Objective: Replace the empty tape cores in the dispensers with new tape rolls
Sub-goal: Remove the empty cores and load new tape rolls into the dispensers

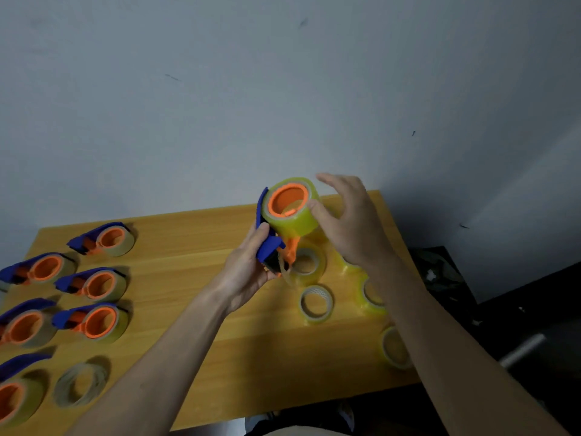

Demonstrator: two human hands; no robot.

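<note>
My left hand (248, 267) grips the blue and orange handle of a tape dispenser (270, 247), held up above the wooden table (188, 278). A full yellowish tape roll (297, 220) sits on the dispenser's orange hub. My right hand (349, 221) is at the roll's right side, thumb touching its rim, the other fingers spread apart. A loose strip of tape hangs below the dispenser. Several new tape rolls lie on the table under and right of my hands, among them one (316, 305) and another (394, 347).
Several blue and orange dispensers with rolls lie in rows at the table's left, such as one (103, 239) and another (92, 320). An empty tape core (81, 385) lies at the front left. A grey wall stands behind the table. Dark clutter sits to the right.
</note>
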